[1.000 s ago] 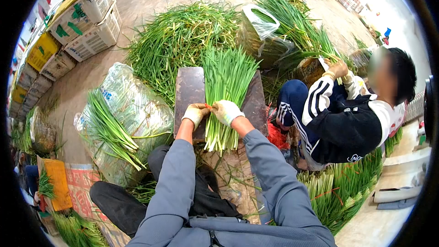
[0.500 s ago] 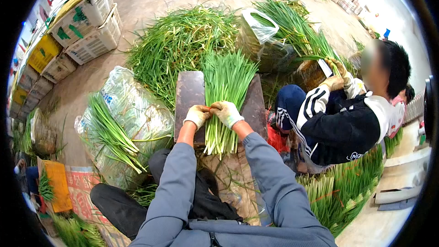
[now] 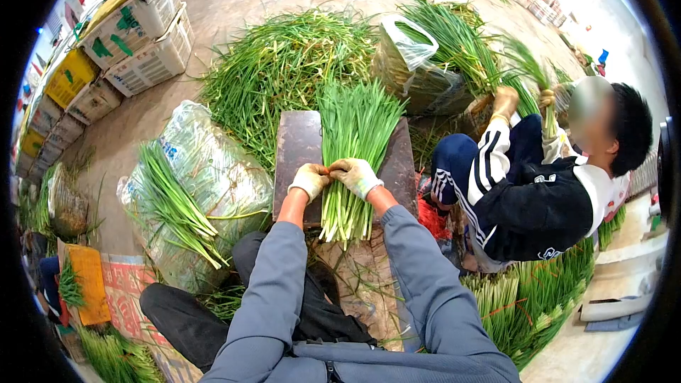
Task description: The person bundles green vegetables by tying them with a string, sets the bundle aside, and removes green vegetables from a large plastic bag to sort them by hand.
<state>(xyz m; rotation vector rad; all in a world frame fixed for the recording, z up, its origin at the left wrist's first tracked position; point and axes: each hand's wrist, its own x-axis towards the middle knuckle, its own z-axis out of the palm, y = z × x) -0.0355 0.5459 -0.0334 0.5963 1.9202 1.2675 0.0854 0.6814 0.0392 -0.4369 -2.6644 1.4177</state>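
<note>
clock read from the bunch, 12 = away from wearer. bunch of green stalks (image 3: 362,124) lies lengthwise on dark board (image 3: 296,145), leaf tips at 12 past the far edge, pale cut ends at 6 hanging over the near edge. probably laid that way so ends sit lined up toward the wearer and the middle stays supported.

left hand (image 3: 310,181), gloved, comes in from 7, fingers curled nearly closed, at the bunch's 9 o'clock side. right hand (image 3: 357,176), gloved, from 5, curled over the front of the stalks, fingertips meeting the left's. anything thin pinched between: too small to tell. hands close together likely for fine finger work, with the right also steadying stalks.

edges/room: board surface shows at 9 and 3 of the bunch, wider at 9, so some sideways slack. plastic-wrapped bundle (image 3: 237,163) sits right by the board's 9 o'clock edge, touching or not unclear; loose stalks (image 3: 177,202) on top, likely parked within reach. heap of greens (image 3: 284,64) crowds 11, open-topped clear bag (image 3: 418,89) at 1. 3 o'clock is tight: red strands (image 3: 431,221) and co-worker's knee (image 3: 450,159) near that edge. co-worker (image 3: 528,202) holds a bunch upright. crates (image 3: 145,25) at 10, well apart.
</note>
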